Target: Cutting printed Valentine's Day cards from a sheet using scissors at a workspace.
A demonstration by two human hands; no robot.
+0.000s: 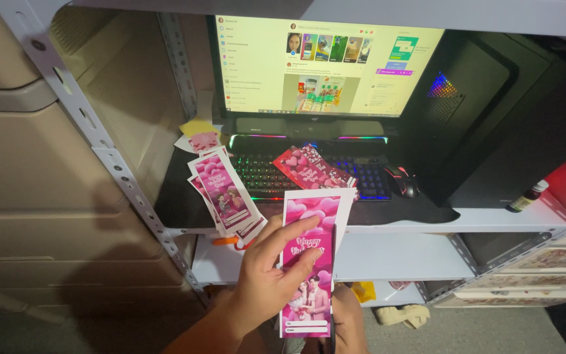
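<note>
Two hands — left hand (266, 278) grip pinching pink card (310, 262), right hand (348, 321) grip hidden — card stack (224, 190) beside keyboard (309, 177).

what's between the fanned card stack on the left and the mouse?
Head view: the backlit keyboard spans that stretch, with a loose pile of red-pink cards lying on its right half, between the card stack and the mouse.
</note>
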